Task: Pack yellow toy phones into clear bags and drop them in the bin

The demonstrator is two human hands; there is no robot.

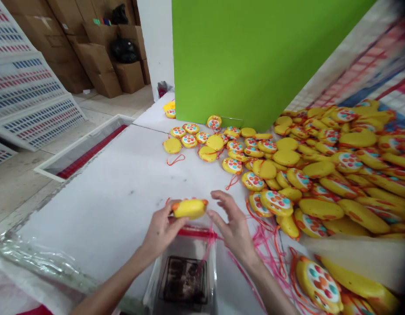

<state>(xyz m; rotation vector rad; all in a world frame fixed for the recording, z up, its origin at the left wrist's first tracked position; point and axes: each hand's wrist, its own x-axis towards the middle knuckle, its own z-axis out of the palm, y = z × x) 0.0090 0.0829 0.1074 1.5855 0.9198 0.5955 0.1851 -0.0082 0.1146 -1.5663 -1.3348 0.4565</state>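
My left hand (161, 227) is closed on a yellow toy with orange ends (190, 208), held edge-on just above the red-edged mouth of a clear plastic bag (186, 267). The bag lies on the white table (110, 197) and has a dark printed panel on it. My right hand (233, 223) hovers beside the toy on its right, fingers spread and curved, holding nothing I can make out. Pink-red cords (268, 245) trail on the table to the right of that hand.
A large heap of yellow toys with coloured dots (323, 170) covers the table's right side and far middle. A green panel (251, 57) stands behind it. Cardboard boxes (97, 61) and white printed sheets (28, 87) lie on the floor at left. A crumpled clear film (35, 258) edges the table.
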